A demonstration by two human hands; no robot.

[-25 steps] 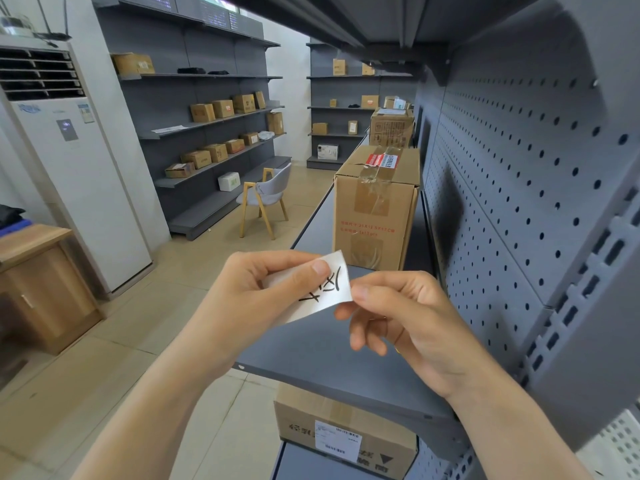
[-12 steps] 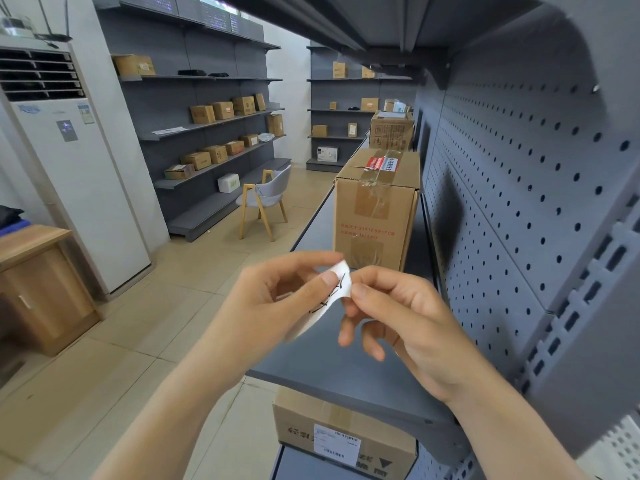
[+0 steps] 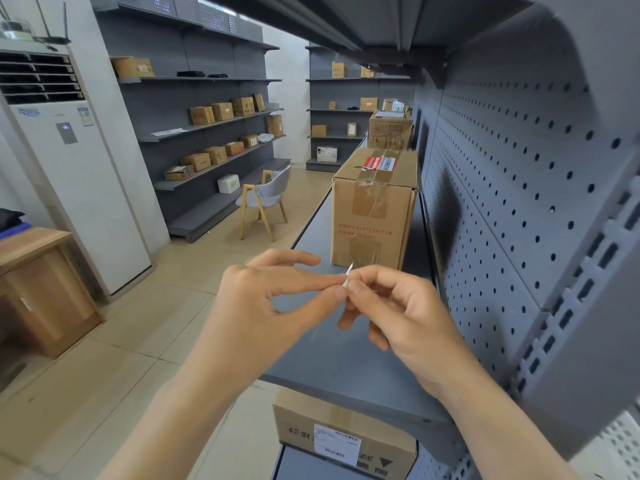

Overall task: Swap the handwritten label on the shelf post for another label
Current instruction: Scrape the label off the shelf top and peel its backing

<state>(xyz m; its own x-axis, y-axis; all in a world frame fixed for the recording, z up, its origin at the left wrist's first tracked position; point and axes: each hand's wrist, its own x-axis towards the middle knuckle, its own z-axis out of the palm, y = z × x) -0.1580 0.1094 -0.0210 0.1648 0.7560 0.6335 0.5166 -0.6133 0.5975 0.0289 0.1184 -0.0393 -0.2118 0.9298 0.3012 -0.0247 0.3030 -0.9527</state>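
A small white handwritten label is pinched between both hands above the grey shelf board. It is turned edge-on, so only a thin white sliver shows and the writing is hidden. My left hand holds it with thumb and forefinger from the left. My right hand grips it from the right, fingers curled. The slotted grey shelf post rises at the right, apart from both hands; I see no label on it.
A taped cardboard box stands on the shelf just beyond my hands, another box sits on the shelf below. Perforated grey back panel to the right. Across the aisle are shelves with boxes, a chair, an air conditioner and a wooden cabinet.
The label has turned from facing me, writing visible, to edge-on. Both hands closed in on it and rose slightly toward the box.
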